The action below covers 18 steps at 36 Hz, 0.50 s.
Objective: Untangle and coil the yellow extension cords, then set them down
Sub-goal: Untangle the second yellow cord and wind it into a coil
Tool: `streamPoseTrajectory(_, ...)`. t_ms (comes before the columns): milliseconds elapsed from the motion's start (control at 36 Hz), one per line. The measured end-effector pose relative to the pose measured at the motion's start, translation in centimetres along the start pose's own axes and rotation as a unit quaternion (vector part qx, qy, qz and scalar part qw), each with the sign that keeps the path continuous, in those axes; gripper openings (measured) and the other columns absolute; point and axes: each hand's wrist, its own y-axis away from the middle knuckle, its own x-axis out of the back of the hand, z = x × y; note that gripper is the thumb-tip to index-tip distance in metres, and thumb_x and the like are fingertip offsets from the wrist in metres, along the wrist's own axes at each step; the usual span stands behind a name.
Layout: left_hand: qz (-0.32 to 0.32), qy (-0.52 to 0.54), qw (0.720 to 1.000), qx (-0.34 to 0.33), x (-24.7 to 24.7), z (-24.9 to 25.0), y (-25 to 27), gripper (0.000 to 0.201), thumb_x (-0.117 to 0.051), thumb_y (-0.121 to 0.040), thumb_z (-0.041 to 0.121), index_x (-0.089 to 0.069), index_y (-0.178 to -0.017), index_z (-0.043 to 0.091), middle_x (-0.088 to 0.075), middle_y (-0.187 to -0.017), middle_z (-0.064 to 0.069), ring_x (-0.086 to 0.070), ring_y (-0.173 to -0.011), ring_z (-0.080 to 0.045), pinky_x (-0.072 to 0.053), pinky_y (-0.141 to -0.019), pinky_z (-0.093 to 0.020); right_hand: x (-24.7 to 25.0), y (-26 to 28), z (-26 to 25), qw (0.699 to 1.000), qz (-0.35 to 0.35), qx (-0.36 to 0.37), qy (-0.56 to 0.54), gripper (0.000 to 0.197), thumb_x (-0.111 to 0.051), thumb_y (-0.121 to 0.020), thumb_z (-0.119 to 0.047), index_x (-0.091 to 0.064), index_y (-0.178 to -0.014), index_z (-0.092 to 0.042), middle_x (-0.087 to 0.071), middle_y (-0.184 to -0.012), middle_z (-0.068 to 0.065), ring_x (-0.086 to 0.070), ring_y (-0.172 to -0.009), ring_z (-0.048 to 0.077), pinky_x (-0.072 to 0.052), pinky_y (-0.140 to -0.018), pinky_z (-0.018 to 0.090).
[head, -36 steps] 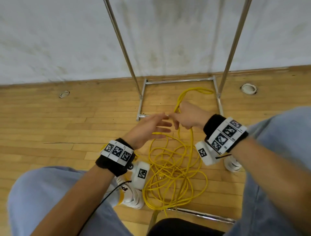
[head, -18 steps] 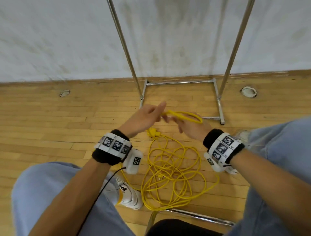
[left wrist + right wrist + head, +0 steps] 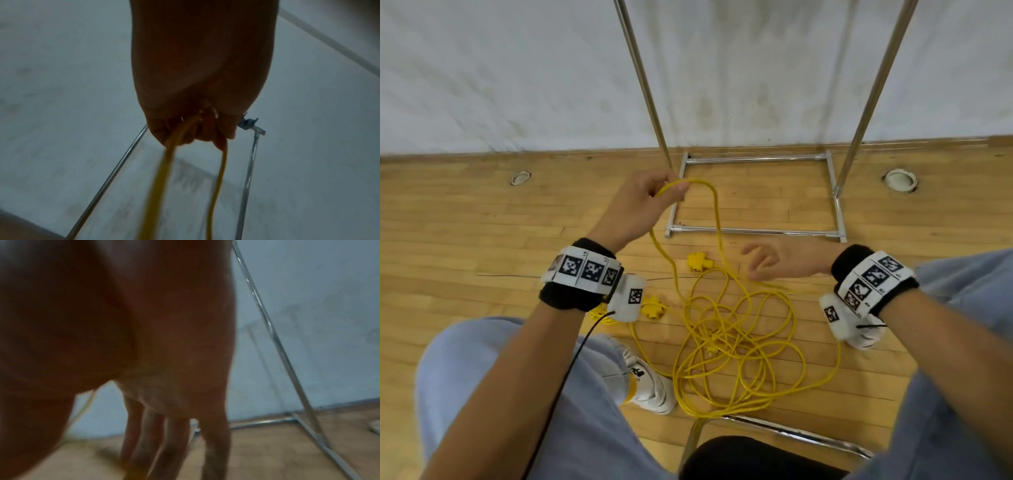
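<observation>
With my left hand point(image 3: 640, 205) pinching a raised loop of the yellow cord point(image 3: 729, 342) above the tangle on the floor point(image 3: 465, 222) and my right hand point(image 3: 784, 262) spread, holding nothing, I should draw slack gently, feeding even loops without tightening knots.

The wooden floor point(image 3: 482, 240) carries tangled yellow extension cords point(image 3: 736, 346) and a metal rack base point(image 3: 756, 231).

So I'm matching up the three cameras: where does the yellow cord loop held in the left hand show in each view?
Head: yellow cord loop upper centre, pinched by the left hand.
Left wrist: both strands drop from the curled fingers.
Right wrist: only a blurred yellow strand, lower left; same loop uncertain.
Shared landmark: metal rack.
</observation>
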Motion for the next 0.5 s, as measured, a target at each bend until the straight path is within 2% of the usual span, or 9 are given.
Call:
streamPoseTrajectory(83, -0.055, 0.019, 0.997, -0.047, -1.5, 1.6, 0.5, 0.026, -0.061, -0.103, 0.022, -0.068, -0.085, 0.004, -0.048, -0.058, 0.017, -0.037, -0.054, -0.001, -0.029, -0.056, -0.017, 0.7, 0.3, -3.2, 0.963, 0.023, 0.122, -0.238, 0.065, -0.069, -0.089, -0.058, -0.055, -0.142, -0.023, -0.07, -0.131, -0.005, -0.063, -0.126, 0.015, -0.045, -0.114, 0.045)
streamPoseTrajectory(139, -0.083, 0.046, 0.993, -0.067, -2.3, 2.8, 0.9, 0.023, -0.061, -0.102, 0.015, -0.066, -0.085, 0.0, -0.052, -0.061, 0.019, -0.042, -0.057, 0.002, -0.032, -0.058, -0.014, 1.2, 0.2, -4.5, 0.911, -0.019, 0.14, -0.387, 0.062, -0.05, -0.1, -0.05, -0.054, -0.143, -0.006, -0.067, -0.137, 0.011, -0.061, -0.13, 0.028, -0.039, -0.117, 0.052)
streamPoseTrajectory(194, -0.101, 0.068, 0.99, -0.075, -3.1, 3.6, 1.2, 0.023, -0.063, -0.101, 0.015, -0.064, -0.083, 0.002, -0.054, -0.065, 0.012, -0.045, -0.06, -0.004, -0.034, -0.055, -0.024, 1.2, 0.0, -5.2, 0.864, -0.061, 0.119, -0.485, 0.052, -0.031, -0.106, -0.032, -0.056, -0.136, 0.002, -0.064, -0.137, 0.022, -0.059, -0.131, 0.039, -0.036, -0.119, 0.059)
streamPoseTrajectory(250, -0.116, 0.083, 0.987, -0.08, -3.6, 4.0, 1.5, 0.025, -0.064, -0.101, 0.015, -0.062, -0.083, -0.002, -0.05, -0.065, 0.0, -0.044, -0.061, -0.01, -0.034, -0.054, -0.033, 0.8, -0.3, -5.5, 0.821, -0.086, 0.103, -0.555, 0.051, -0.026, -0.103, -0.027, -0.069, -0.113, -0.001, -0.065, -0.132, 0.027, -0.058, -0.13, 0.045, -0.04, -0.114, 0.059)
streamPoseTrajectory(306, -0.124, 0.098, 0.985, -0.076, -3.6, 3.9, 1.9, 0.024, -0.064, -0.1, 0.014, -0.062, -0.084, -0.004, -0.047, -0.063, -0.003, -0.042, -0.057, -0.01, -0.034, -0.051, -0.025, 0.4, -0.7, -5.8, 0.769, -0.069, 0.093, -0.629, 0.056, -0.026, -0.103, -0.024, -0.075, -0.083, -0.003, -0.067, -0.124, 0.028, -0.058, -0.129, 0.046, -0.045, -0.11, 0.056)
streamPoseTrajectory(333, -0.122, 0.103, 0.985, -0.071, -3.5, 3.9, 2.0, 0.022, -0.064, -0.101, 0.013, -0.062, -0.085, -0.003, -0.047, -0.062, -0.004, -0.043, -0.055, -0.01, -0.035, -0.05, -0.024, 0.4, -1.0, -5.9, 0.748, -0.056, 0.081, -0.657, 0.058, -0.027, -0.102, -0.022, -0.075, -0.078, -0.002, -0.067, -0.123, 0.028, -0.059, -0.128, 0.046, -0.048, -0.107, 0.054)
streamPoseTrajectory(361, -0.117, 0.105, 0.985, -0.065, -3.5, 3.7, 2.2, 0.021, -0.064, -0.101, 0.012, -0.063, -0.084, 0.0, -0.048, -0.062, -0.005, -0.044, -0.052, -0.01, -0.035, -0.048, -0.023, 0.4, -1.2, -6.0, 0.741, -0.047, 0.065, -0.666, 0.058, -0.027, -0.103, -0.021, -0.075, -0.08, 0.001, -0.067, -0.124, 0.029, -0.062, -0.125, 0.045, -0.051, -0.103, 0.052)
streamPoseTrajectory(417, -0.102, 0.1, 0.988, -0.059, -3.4, 3.3, 2.3, 0.02, -0.064, -0.101, 0.014, -0.064, -0.084, 0.004, -0.049, -0.06, -0.002, -0.043, -0.049, -0.006, -0.034, -0.048, -0.02, 0.2, -1.3, -6.3, 0.774, -0.059, 0.036, -0.629, 0.05, -0.031, -0.105, -0.024, -0.072, -0.104, 0.004, -0.067, -0.127, 0.029, -0.066, -0.118, 0.042, -0.057, -0.095, 0.049)
streamPoseTrajectory(500, -0.082, 0.076, 0.993, -0.047, -3.3, 2.4, 2.4, 0.022, -0.063, -0.102, 0.02, -0.064, -0.082, 0.011, -0.048, -0.058, 0.007, -0.039, -0.049, -0.003, -0.031, -0.049, -0.018, -0.7, -1.1, -6.8, 0.881, -0.03, -0.005, -0.473, 0.037, -0.042, -0.107, -0.023, -0.064, -0.122, 0.002, -0.072, -0.12, 0.022, -0.072, -0.107, 0.034, -0.061, -0.086, 0.043)
